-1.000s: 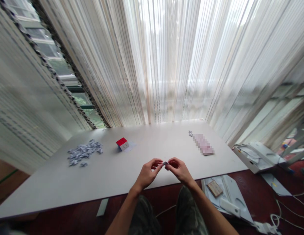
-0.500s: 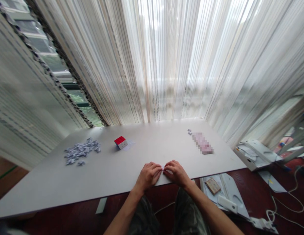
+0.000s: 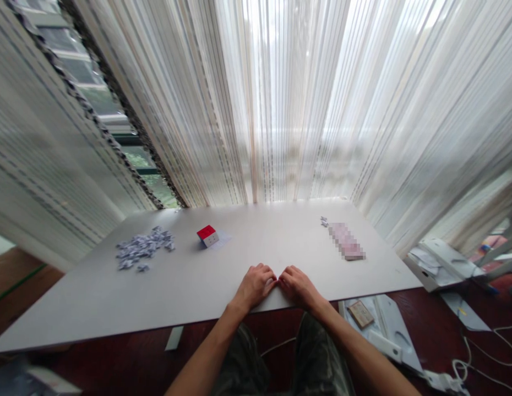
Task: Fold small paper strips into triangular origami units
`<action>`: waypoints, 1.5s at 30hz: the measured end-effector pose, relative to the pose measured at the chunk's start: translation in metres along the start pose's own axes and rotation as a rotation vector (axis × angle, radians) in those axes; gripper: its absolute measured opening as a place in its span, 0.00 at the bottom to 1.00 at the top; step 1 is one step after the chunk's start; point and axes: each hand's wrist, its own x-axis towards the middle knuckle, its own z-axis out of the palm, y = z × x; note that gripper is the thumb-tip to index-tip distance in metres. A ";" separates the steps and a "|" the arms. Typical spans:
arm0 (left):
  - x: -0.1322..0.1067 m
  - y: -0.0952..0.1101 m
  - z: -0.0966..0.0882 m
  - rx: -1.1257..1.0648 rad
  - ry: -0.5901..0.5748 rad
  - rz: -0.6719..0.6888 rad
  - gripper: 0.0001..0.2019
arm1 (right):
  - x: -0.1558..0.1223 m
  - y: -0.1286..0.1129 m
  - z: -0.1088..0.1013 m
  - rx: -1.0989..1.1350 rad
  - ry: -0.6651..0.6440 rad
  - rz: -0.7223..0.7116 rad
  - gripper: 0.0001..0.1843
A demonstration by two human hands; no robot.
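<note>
My left hand [image 3: 254, 286] and my right hand [image 3: 297, 286] rest knuckles-up on the near edge of the grey table [image 3: 198, 286], fingertips meeting between them. Both are curled and pressed down on a tiny piece of paper that is hidden under the fingers. A heap of small folded blue-grey paper pieces [image 3: 142, 248] lies at the far left. A red and white cube [image 3: 208, 235] stands on a paper slip behind the hands. A pinkish stack of slips [image 3: 346, 241] lies at the far right.
Sheer striped curtains [image 3: 281, 99] hang behind the table. On the dark floor to the right lie a white box [image 3: 440, 262], flat white panels [image 3: 384, 327], a small brown box [image 3: 360, 314] and white cables [image 3: 483, 357]. My knees are under the table edge.
Both hands came down from holding the small paper piece in the air and now press it flat on the table. The view shifted slightly.
</note>
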 end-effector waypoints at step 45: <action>0.013 -0.018 0.010 -0.297 -0.140 -0.384 0.14 | 0.035 0.018 -0.013 0.317 -0.296 0.245 0.09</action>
